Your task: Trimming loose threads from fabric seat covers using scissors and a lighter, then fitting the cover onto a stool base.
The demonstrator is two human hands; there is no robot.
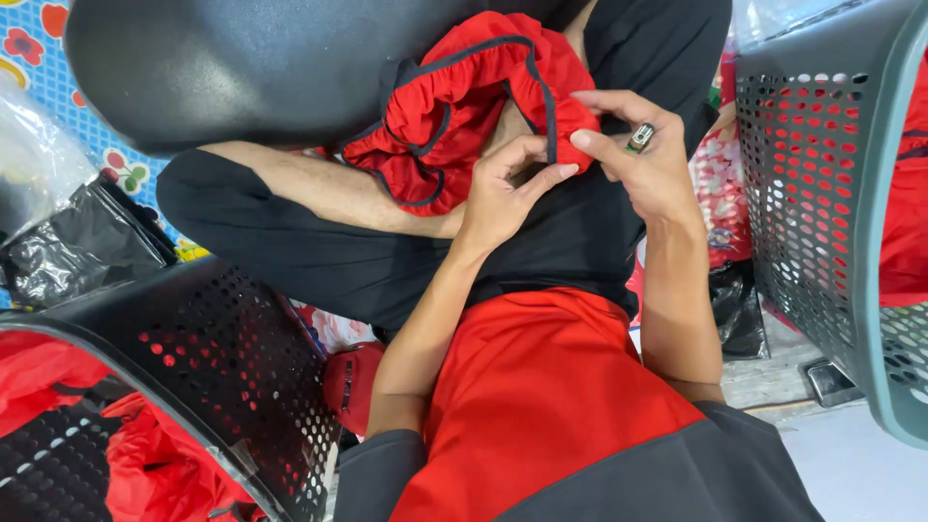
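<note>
A red garment point(454, 106) with dark trim lies bunched on my crossed legs in black trousers. My left hand point(505, 193) pinches its trimmed edge from below. My right hand point(643, 159) grips the same edge from the right, fingertips touching the cloth next to the left thumb. A small lighter-like object point(640, 138), silver and green, is tucked between the right hand's fingers. Both forearms reach out from my red and grey top at the bottom of the view.
A black perforated basket point(222, 338) with red garments stands at the lower left. A grey perforated basket point(822, 193) holding red cloth stands at the right. A large black rounded object point(242, 68) sits at the top, a black plastic bag point(77, 251) at the left.
</note>
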